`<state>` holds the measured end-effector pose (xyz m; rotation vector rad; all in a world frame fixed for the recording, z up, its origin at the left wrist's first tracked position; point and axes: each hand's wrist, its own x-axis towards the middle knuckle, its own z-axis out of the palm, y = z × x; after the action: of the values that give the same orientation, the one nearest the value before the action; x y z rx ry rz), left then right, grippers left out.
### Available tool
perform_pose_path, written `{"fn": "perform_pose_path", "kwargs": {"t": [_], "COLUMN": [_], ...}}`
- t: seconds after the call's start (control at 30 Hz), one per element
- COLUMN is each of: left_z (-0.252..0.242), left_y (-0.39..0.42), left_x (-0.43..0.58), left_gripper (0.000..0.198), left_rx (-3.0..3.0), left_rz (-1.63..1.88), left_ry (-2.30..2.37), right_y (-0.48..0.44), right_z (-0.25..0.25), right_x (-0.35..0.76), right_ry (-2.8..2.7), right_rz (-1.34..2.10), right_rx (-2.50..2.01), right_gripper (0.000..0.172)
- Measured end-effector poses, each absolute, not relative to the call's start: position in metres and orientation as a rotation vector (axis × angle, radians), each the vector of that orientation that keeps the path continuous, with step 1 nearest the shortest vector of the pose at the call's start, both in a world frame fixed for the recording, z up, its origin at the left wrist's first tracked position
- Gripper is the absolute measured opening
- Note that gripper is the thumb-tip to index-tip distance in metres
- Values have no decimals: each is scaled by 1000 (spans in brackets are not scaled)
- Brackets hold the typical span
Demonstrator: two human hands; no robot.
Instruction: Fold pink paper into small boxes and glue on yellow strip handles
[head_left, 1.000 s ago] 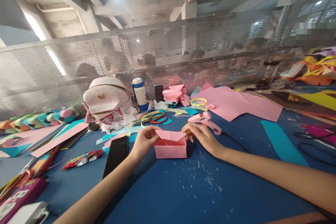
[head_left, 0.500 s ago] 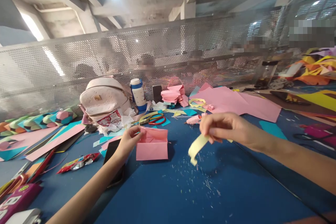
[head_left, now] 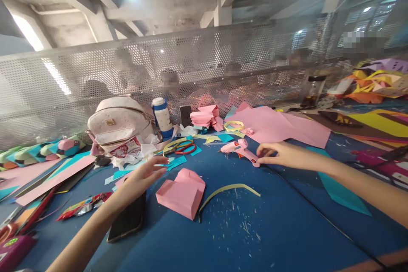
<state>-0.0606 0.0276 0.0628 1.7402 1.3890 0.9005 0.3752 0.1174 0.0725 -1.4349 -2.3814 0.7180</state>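
Note:
My left hand (head_left: 148, 174) hovers beside a folded pink paper box (head_left: 180, 197), its fingers apart and holding nothing. The box rests tilted on the blue table (head_left: 287, 229). At the right, my right hand (head_left: 274, 153) has its fingers closed at the handle end of a pink glue gun (head_left: 240, 148), whose nozzle points left. A curved pale yellow paper strip (head_left: 231, 188) lies on the table just right of the box. Red-handled scissors (head_left: 186, 148) lie behind the box among paper scraps.
A black phone (head_left: 127, 219) lies under my left forearm. Behind are a white backpack (head_left: 119, 114), a bottle (head_left: 162, 117) and large pink paper sheets (head_left: 280, 125). A dark cord (head_left: 318, 212) crosses the right side. A perforated screen (head_left: 191, 59) borders the back.
My right hand has let go of the yellow strip and moved to the glue gun. My left hand has released the pink box, which now sits turned and nearer.

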Motion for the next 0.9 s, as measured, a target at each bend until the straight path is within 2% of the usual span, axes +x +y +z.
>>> {"fn": "perform_pose_path", "kwargs": {"t": [0.1, 0.2, 0.23, 0.3, 0.4, 0.6, 0.63, 0.77, 0.9], "left_z": [74, 71, 65, 52, 35, 27, 28, 33, 24], "left_y": [4, -26, -35, -48, -53, -39, -38, -35, -31], "left_x": [-54, -25, -14, 7, 27, 40, 40, 28, 0], "left_gripper": [31, 20, 19, 31, 38, 12, 13, 32, 90], "left_rx": [1999, 2258, 2322, 2478, 2666, 2859, 2855, 2741, 2356], "left_rz": [962, 747, 709, 629, 513, 384, 391, 603, 847], "left_ry": [1515, 1492, 1492, 1562, 1703, 1814, 1786, 1712, 2006], "right_y": [132, 141, 143, 148, 148, 132, 130, 127, 125], "right_z": [50, 32, 28, 23, 27, 46, 47, 42, 42], "right_x": [370, 355, 350, 341, 333, 334, 337, 346, 346], "right_ry": [-2351, -2295, -2251, -2157, -2082, -1954, -1951, -1946, -1922], "right_rz": [951, 985, 996, 1015, 1050, 1090, 1088, 1092, 1081], "right_rx": [-1323, -1273, -1291, -1346, -1356, -1359, -1361, -1350, -1346], "right_gripper": [53, 51, 50, 49, 53, 56, 55, 52, 48]}}
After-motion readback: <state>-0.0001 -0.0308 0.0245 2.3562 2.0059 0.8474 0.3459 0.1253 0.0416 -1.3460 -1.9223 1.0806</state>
